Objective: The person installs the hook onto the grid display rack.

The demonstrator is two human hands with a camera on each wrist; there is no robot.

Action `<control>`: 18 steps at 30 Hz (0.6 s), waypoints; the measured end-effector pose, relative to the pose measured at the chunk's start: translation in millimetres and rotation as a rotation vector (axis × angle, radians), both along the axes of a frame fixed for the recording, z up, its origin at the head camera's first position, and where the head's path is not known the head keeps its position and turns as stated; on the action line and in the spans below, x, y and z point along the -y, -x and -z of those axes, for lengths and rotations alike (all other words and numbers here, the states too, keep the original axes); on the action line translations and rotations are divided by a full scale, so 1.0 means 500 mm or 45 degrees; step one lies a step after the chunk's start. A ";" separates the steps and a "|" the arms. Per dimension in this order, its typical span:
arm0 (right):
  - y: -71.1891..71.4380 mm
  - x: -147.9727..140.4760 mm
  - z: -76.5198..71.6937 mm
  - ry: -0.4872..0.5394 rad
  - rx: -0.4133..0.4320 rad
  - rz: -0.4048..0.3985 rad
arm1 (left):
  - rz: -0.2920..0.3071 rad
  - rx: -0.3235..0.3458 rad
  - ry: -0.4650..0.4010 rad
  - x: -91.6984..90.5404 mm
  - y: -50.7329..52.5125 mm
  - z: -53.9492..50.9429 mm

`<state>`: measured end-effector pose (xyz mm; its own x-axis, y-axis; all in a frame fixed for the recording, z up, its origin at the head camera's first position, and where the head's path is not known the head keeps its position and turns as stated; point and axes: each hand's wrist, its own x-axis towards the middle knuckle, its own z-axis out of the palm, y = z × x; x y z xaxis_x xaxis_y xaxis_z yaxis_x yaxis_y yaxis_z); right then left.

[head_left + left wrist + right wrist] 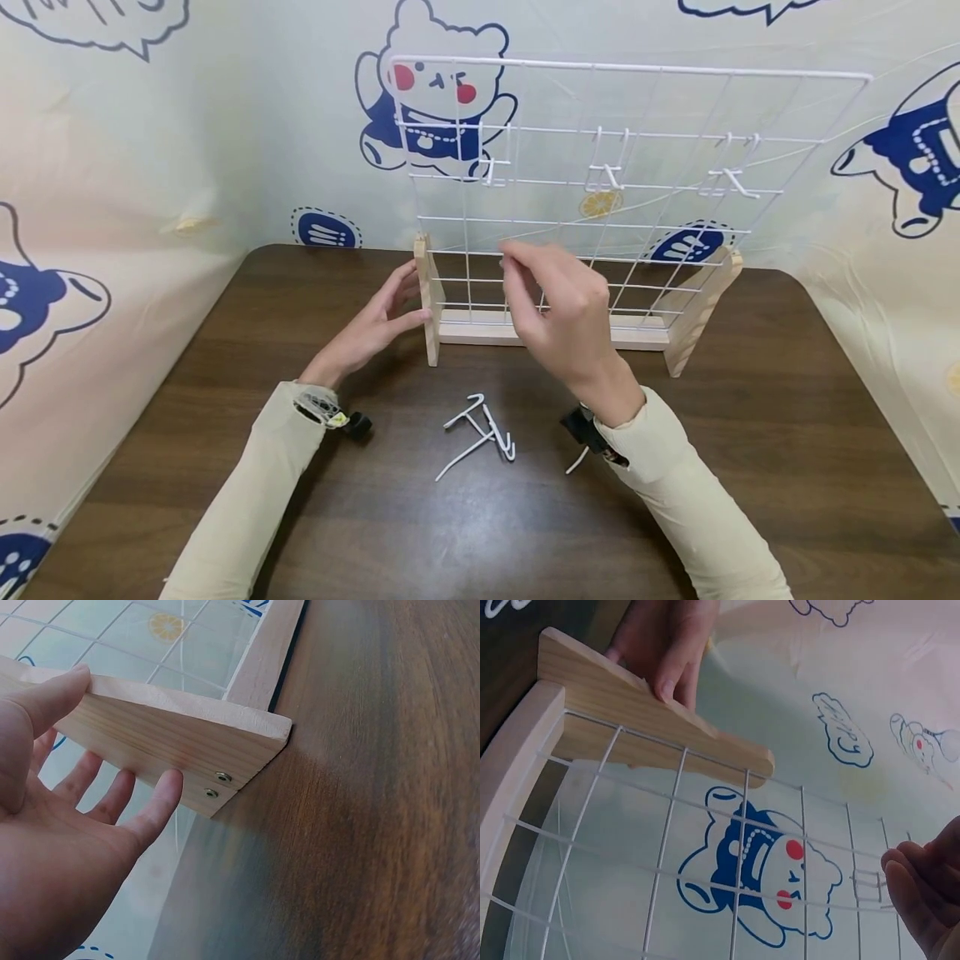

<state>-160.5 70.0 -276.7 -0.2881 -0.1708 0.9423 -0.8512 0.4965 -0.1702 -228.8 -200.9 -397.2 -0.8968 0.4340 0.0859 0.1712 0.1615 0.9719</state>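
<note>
A white wire grid (532, 223) stands upright between two wooden side panels. My left hand (375, 321) holds the left side panel (142, 731) by its edges, thumb at the front edge and fingers behind. My right hand (562, 308) is in front of the grid, thumb and index fingertips together; no thing shows between them. Three white hooks, a left hook (491, 162), a middle hook (607, 171) and a right hook (731, 171), hang from the upper grid. Two more white hooks (487, 433) overlap on the table before the rack.
Another white piece (576, 461) lies on the brown wooden table (480, 542), partly hidden by the right wrist. A wooden bar (480, 329) joins the side panels at the bottom. Behind the table hangs a cloth (300, 125) printed with cartoon bears.
</note>
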 end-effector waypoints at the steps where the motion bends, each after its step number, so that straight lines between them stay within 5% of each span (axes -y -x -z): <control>1: -0.004 0.000 0.002 -0.024 0.002 -0.006 | -0.001 0.000 -0.001 0.000 0.000 0.000; 18: -0.041 -0.020 0.046 -0.226 0.067 -0.036 | 0.005 -0.026 -0.012 -0.003 0.000 -0.001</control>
<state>-140.0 80.1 -299.9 -0.3292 -0.3417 0.8803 -0.8573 0.4990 -0.1269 -228.9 -199.4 -396.5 -0.8932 0.4365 0.1080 0.1915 0.1520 0.9696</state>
